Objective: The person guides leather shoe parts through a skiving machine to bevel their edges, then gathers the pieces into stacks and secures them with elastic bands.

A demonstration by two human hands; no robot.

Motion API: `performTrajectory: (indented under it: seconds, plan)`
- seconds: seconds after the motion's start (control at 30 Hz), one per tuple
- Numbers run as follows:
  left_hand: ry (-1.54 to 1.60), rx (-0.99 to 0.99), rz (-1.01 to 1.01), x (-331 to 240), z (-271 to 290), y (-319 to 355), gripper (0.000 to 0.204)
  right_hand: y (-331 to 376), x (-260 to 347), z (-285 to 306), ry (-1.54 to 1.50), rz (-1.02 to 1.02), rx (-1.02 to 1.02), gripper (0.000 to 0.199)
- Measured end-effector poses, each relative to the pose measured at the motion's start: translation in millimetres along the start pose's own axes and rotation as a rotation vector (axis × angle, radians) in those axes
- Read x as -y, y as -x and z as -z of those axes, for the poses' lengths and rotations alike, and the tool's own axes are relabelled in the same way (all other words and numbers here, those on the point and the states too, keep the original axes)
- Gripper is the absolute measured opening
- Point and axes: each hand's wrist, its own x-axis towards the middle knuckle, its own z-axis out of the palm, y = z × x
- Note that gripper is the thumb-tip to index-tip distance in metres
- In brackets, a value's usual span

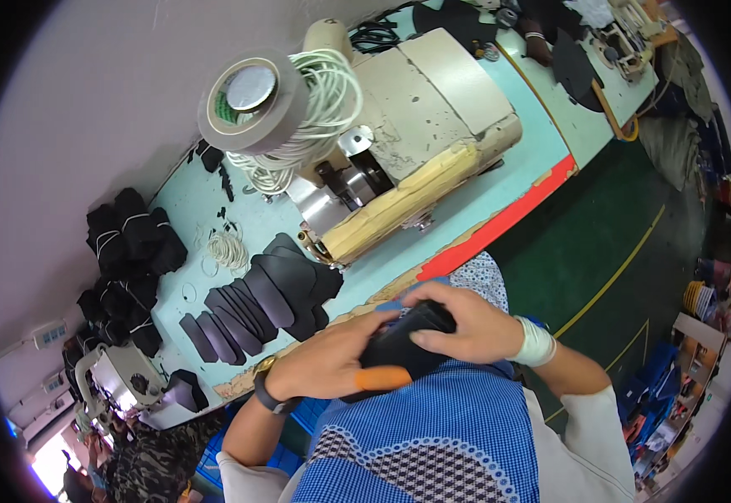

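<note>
In front of my blue checked apron I hold a black, curved, soft-looking piece [411, 345] between both hands. My left hand [323, 359] is closed over its left side, with an orange cover on the thumb. Around its upper right end, my right hand [470, 323] is wrapped, the thumb pressing on top. Blue covers show on some fingertips. What lies under my fingers is hidden. On the table to the left lies a row of dark cut pieces [244, 310], overlapping one another.
A cream sewing machine [420, 109] fills the table's middle, with a tape roll [256, 96] and white cord [323, 96] on it. Tied black bundles [135, 235] lie at the left. The table's red front edge [508, 218] borders a green floor [600, 243]. A person in camouflage [160, 457] sits lower left.
</note>
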Motion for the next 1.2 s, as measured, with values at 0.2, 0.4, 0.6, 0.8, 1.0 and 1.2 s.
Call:
performTrajectory:
  seconds: [0.2,0.4,0.6,0.8,1.0,1.2]
  plan:
    - [-0.038,-0.368,-0.182,20,-30,27,0.049,0,11,-11,0.029,-0.075,-0.087,0.056]
    - [-0.023,-0.679,-0.107,21,-23,12,0.031,-24,2,-16,0.05,0.003,-0.25,0.056]
    - [0.334,-0.605,0.16,35,63,3,0.013,-58,17,36,0.026,-0.099,0.087,0.029]
    - [0.263,-0.337,0.275,49,121,1,0.03,-101,19,75,0.175,0.047,-0.202,0.019]
    - [0.374,-0.508,-0.066,103,138,31,0.038,-121,28,89,0.335,0.117,-0.18,0.024]
    - [-0.573,-0.23,0.374,49,115,-30,0.031,-133,24,110,0.508,0.226,-0.229,0.023]
